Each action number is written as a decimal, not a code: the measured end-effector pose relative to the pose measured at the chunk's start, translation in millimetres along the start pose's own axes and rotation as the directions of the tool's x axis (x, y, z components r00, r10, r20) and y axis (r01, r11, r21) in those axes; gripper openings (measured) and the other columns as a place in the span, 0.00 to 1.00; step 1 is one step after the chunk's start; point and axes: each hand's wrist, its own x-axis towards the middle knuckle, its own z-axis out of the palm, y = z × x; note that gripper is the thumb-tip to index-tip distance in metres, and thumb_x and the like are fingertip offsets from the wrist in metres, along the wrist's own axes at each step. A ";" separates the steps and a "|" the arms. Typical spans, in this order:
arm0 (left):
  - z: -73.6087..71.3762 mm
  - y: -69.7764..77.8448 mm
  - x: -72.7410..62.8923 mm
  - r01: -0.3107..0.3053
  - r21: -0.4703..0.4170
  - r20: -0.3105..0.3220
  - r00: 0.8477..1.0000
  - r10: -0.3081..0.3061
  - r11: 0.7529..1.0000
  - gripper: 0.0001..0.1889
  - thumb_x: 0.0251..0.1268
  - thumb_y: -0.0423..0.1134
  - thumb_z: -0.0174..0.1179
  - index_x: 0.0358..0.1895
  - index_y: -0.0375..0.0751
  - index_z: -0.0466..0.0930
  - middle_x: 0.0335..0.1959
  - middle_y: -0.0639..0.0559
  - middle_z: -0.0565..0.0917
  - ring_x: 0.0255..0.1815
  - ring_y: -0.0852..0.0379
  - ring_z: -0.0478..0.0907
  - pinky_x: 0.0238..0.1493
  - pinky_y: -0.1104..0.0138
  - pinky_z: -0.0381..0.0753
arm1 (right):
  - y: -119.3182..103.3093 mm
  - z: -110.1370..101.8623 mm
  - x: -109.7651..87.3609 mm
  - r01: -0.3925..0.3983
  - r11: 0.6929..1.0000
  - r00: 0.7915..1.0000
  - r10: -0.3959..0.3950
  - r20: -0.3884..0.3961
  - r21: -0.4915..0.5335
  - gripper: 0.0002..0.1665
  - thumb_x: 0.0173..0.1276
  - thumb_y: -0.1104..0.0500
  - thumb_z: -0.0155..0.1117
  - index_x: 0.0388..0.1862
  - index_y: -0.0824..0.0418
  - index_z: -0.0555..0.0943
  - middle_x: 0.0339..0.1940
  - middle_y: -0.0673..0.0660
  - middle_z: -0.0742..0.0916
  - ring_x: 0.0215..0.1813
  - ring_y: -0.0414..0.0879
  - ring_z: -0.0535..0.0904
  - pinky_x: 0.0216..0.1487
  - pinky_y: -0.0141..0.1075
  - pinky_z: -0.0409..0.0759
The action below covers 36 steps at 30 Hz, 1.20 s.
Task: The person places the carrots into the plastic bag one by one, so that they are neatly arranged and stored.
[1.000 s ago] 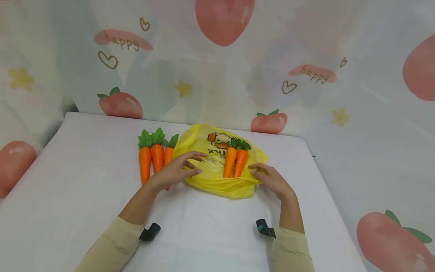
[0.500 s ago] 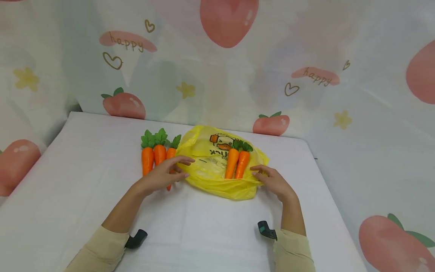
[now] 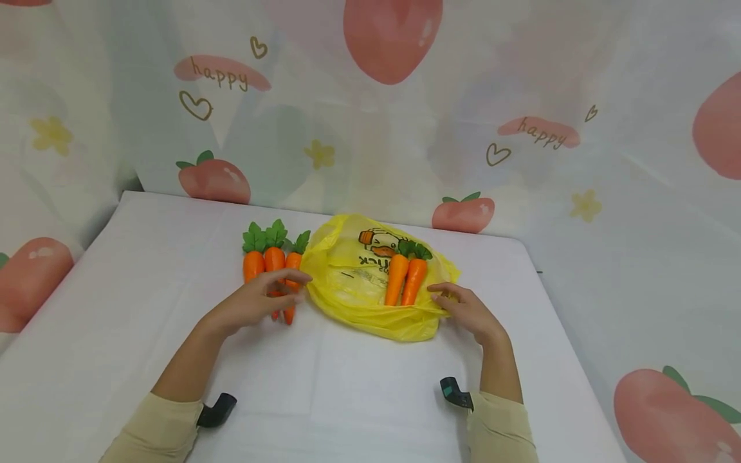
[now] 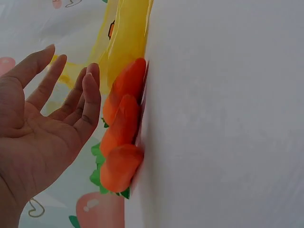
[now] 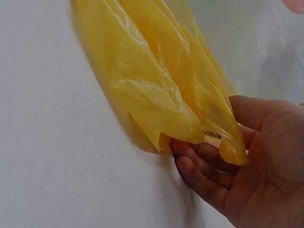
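My left hand (image 3: 251, 303) hovers over three carrots with green leafy tops, its fingers loosely bent and holding nothing. These carrots (image 4: 121, 126) lie side by side on the white table, apart from the hand in the left wrist view. To their right lies a yellow plastic bag (image 3: 347, 299) with its mouth spread wide and a duck print inside. Two more carrots (image 3: 396, 278) rest in the bag, their lower tips hidden by its front edge. My right hand (image 5: 256, 152) holds the bag's right edge between thumb and fingers; part of the fingers is covered by plastic.
White cloth covers the table (image 3: 370, 399). Behind it stands a printed backdrop (image 3: 359, 148) with strawberries, hearts and flowers, which also runs along both sides. A black wrist device (image 3: 217, 410) sits at the left sleeve, another black wrist device (image 3: 455, 393) at the right.
The left hand has moved left and toward the person, from above the bag's left part to above the three carrots. The right hand, bag and carrots have stayed nearly still.
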 end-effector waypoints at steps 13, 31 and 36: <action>-35.0 -10.1 -9.4 0.049 0.085 -0.135 0.990 -0.037 0.995 0.21 0.75 0.41 0.64 0.67 0.41 0.78 0.61 0.39 0.78 0.57 0.40 0.74 0.50 0.53 0.78 | 2.6 -1.6 2.2 -0.021 1.000 1.000 0.020 -0.014 -0.020 0.24 0.82 0.49 0.56 0.68 0.61 0.79 0.61 0.63 0.79 0.60 0.58 0.70 0.60 0.50 0.71; -67.0 -30.1 -13.8 0.134 -0.002 -0.306 0.943 -0.129 0.991 0.23 0.77 0.35 0.59 0.71 0.40 0.73 0.69 0.35 0.70 0.55 0.38 0.78 0.50 0.54 0.83 | 1.1 -3.9 4.6 -0.059 0.998 0.998 0.058 -0.024 -0.019 0.27 0.82 0.46 0.55 0.69 0.62 0.79 0.68 0.63 0.77 0.63 0.58 0.70 0.65 0.55 0.70; -70.3 -34.9 -12.5 0.177 0.004 -0.309 0.936 -0.167 0.984 0.23 0.76 0.36 0.58 0.72 0.42 0.73 0.70 0.34 0.68 0.55 0.39 0.78 0.50 0.55 0.82 | 1.5 -3.4 6.3 -0.065 0.997 0.998 0.064 -0.022 -0.028 0.26 0.83 0.47 0.55 0.69 0.62 0.78 0.65 0.63 0.79 0.60 0.56 0.72 0.61 0.50 0.73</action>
